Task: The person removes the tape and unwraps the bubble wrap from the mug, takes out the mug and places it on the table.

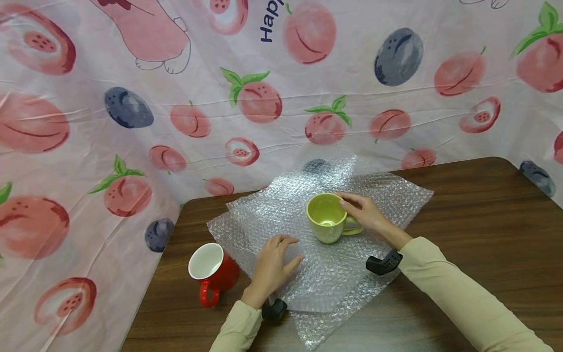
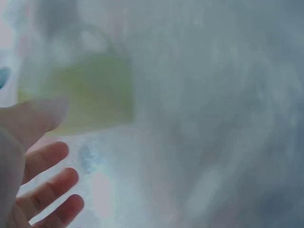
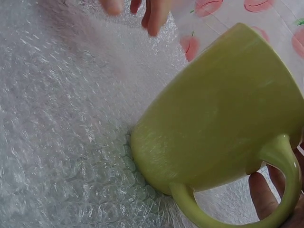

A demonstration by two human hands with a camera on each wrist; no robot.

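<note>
Right hand (image 1: 367,213) grips one green mug (image 1: 327,217) by handle; left hand (image 1: 272,266) flat, released, on two bubble-wrap sheets (image 1: 281,210); one red mug (image 1: 210,270) left of it.

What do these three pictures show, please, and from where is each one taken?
A person works with two bare hands. The wide picture comes from a camera on the head; the other two come from cameras on the wrists. On the brown wooden table lie clear bubble wrap sheets. The right hand holds a green ceramic mug that rests on the wrap, fingers at the rim and handle. The left hand presses flat on the wrap. A red ceramic mug lies beside it.
</note>
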